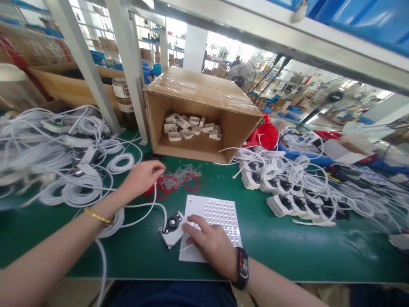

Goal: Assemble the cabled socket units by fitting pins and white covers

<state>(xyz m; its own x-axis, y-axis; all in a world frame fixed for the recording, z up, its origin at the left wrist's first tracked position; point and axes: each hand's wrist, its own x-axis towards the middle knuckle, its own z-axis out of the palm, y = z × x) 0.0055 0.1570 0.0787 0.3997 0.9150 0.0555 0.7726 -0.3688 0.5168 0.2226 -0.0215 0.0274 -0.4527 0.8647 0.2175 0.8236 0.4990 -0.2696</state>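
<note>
My left hand (142,177) is raised over the left part of the bench, fingertips pressed together; anything between them is too small to make out. Close to it are red rings (168,183) and a heap of small silver screws or pins (188,172). My right hand (214,245) lies over a white sheet (194,207) carrying rows of shiny round dots. Its fingers are slightly apart, with their tips beside the right edge of a small white housing (174,236). That housing has a black part (173,222) on top and a white cable (159,204) running leftward.
An open cardboard box (204,149) with white shells (187,134) stands at the back. Coiled white cables (83,187) crowd the left side. Rows of wired white housings (279,204) sit to the right. A metal post (128,55) rises behind the bench.
</note>
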